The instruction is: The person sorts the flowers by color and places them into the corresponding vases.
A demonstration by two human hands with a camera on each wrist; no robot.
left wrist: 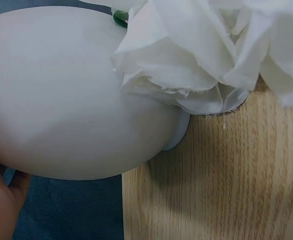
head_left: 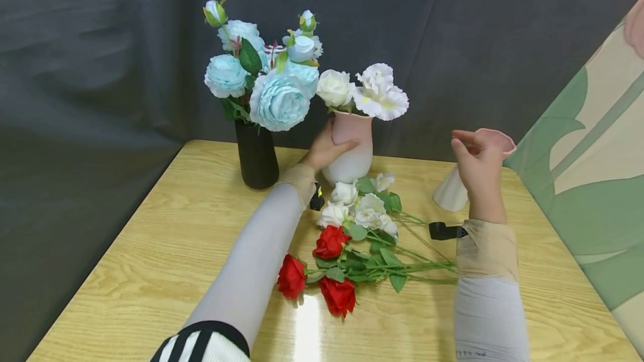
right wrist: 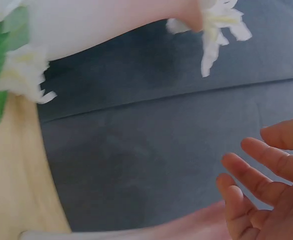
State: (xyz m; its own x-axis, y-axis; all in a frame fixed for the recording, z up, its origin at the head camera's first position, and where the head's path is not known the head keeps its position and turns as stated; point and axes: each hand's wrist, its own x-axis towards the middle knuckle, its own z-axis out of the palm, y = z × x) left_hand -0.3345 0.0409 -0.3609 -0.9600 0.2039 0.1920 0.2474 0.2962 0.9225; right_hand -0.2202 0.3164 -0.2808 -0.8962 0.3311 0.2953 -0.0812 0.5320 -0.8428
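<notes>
Nearest the front edge of the table (head_left: 126,261), the right sleeve (head_left: 490,317) carries faint marks, too blurred to read; no brand or label is legible elsewhere. Farther in lie red roses (head_left: 338,296) and loose white blooms (head_left: 369,209), seemingly light and bendable, best lifted by their stems. Toward the right edge, the right hand (head_left: 480,177) hangs with loosely bent fingers, holding nothing, near a pink-rimmed vase (head_left: 451,191). By the middle of the far edge, the left hand (head_left: 327,151) wraps round a pink-and-white vase (head_left: 352,158) bearing white flowers (head_left: 379,94). Its smooth surface suggests ceramic: hard, probably slippery, breakable, moderately heavy; the narrowing below its rim looks the surest hold. Left of it stands a black vase (head_left: 257,155).
</notes>
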